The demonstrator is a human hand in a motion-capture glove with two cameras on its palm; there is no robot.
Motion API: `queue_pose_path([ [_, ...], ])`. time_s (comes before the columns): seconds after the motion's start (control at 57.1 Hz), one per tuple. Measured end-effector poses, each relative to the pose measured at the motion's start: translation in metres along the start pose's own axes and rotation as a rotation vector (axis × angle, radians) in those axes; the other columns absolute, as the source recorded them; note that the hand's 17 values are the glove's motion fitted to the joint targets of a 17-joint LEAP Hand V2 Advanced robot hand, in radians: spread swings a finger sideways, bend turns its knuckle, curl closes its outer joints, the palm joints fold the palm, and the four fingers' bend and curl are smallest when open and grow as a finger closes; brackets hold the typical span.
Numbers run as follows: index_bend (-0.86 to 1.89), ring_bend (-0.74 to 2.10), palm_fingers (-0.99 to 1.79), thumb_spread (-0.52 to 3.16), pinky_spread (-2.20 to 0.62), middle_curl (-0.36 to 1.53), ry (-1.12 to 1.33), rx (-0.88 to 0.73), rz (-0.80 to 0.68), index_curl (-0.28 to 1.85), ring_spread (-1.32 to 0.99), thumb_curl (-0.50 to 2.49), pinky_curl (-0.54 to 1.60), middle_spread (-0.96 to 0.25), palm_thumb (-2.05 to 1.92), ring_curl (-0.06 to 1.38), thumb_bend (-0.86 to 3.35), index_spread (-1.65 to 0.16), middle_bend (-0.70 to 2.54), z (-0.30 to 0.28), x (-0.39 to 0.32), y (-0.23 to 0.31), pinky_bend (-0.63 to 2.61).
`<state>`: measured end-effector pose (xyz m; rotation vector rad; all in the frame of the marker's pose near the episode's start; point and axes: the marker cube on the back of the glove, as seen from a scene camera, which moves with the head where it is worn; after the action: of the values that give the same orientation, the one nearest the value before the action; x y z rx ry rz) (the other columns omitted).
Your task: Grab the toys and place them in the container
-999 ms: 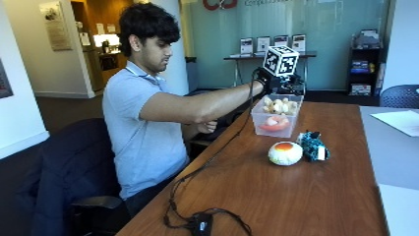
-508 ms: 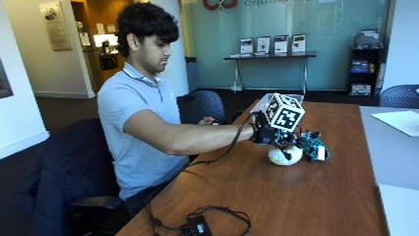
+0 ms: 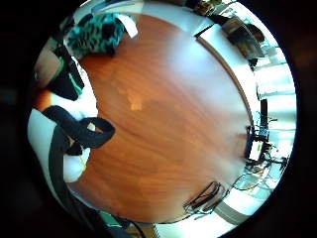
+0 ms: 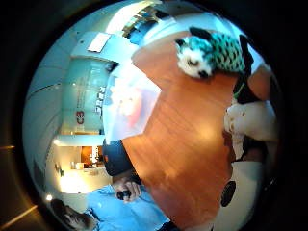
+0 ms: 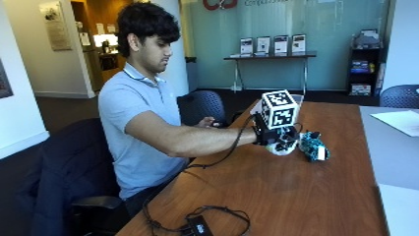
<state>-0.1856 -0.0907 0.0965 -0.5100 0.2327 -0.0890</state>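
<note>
Grip of the gloved right hand sits over a round white plush toy on the wooden surface; whether fingers have closed round it, cannot tell. Teal patterned plush lies just beside, so lifting could snag or nudge it. Round toy may roll away if caught off-centre. Clear plastic container, further along the surface, holds something orange-red plus pale shapes, unclear what

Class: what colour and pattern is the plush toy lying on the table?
Teal plush toy with black markings; thumb side palm view.
</note>
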Motion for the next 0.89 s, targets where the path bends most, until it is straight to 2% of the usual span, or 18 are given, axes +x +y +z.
queue_pose_path([
  [0.123,0.33,0.87,0.97,1.48,-0.37,0.28,-0.066,0.041,-0.033,0.39,-0.19,0.53,0.36,0.02,0.78,0.43,0.63,-0.22,0.25,-0.031,-0.032,-0.008,1.07],
  [0.315,0.33,0.84,1.00,1.43,-0.38,0.31,-0.082,0.110,-0.162,0.43,-0.20,0.57,0.37,0.01,0.81,0.44,0.64,-0.20,0.23,-0.076,-0.115,-0.039,1.04],
  [0.543,0.32,0.81,1.04,1.39,-0.39,0.34,-0.076,0.066,-0.332,0.47,-0.21,0.61,0.38,0.01,0.82,0.45,0.62,-0.19,0.20,-0.069,-0.237,-0.082,1.00],
  [0.648,0.26,0.81,1.01,1.36,-0.39,0.35,-0.076,-0.040,-0.386,0.48,-0.21,0.62,0.40,0.01,0.80,0.46,0.60,-0.19,0.19,-0.052,-0.270,-0.089,1.01],
  [0.683,0.17,0.79,0.90,1.40,-0.39,0.35,-0.070,-0.102,-0.389,0.46,-0.21,0.61,0.41,0.01,0.78,0.46,0.60,-0.20,0.16,-0.045,-0.275,-0.088,1.06],
  [0.719,0.13,0.75,0.67,1.45,-0.38,0.33,-0.060,-0.153,-0.385,0.47,-0.20,0.58,0.45,0.02,0.73,0.47,0.60,-0.22,0.11,-0.039,-0.276,-0.086,1.13],
  [0.736,0.08,0.62,0.33,1.48,-0.36,0.31,-0.054,-0.168,-0.383,0.45,-0.18,0.55,0.46,0.02,0.64,0.43,0.56,-0.24,0.06,-0.036,-0.276,-0.086,1.19],
  [0.771,0.12,0.50,-0.02,1.50,-0.31,0.32,-0.042,-0.174,-0.381,0.48,-0.13,0.49,0.51,0.03,0.50,0.45,0.49,-0.25,0.09,-0.032,-0.274,-0.085,1.27],
  [0.806,0.11,0.38,-0.15,1.50,-0.26,0.30,-0.040,-0.159,-0.376,0.45,-0.11,0.45,0.50,0.03,0.39,0.40,0.43,-0.27,0.09,-0.029,-0.269,-0.085,1.30],
  [0.894,0.13,0.26,-0.14,1.49,-0.17,0.26,-0.059,-0.130,-0.339,0.37,-0.06,0.38,0.44,0.03,0.20,0.29,0.32,-0.29,0.10,-0.031,-0.240,-0.083,1.31],
])
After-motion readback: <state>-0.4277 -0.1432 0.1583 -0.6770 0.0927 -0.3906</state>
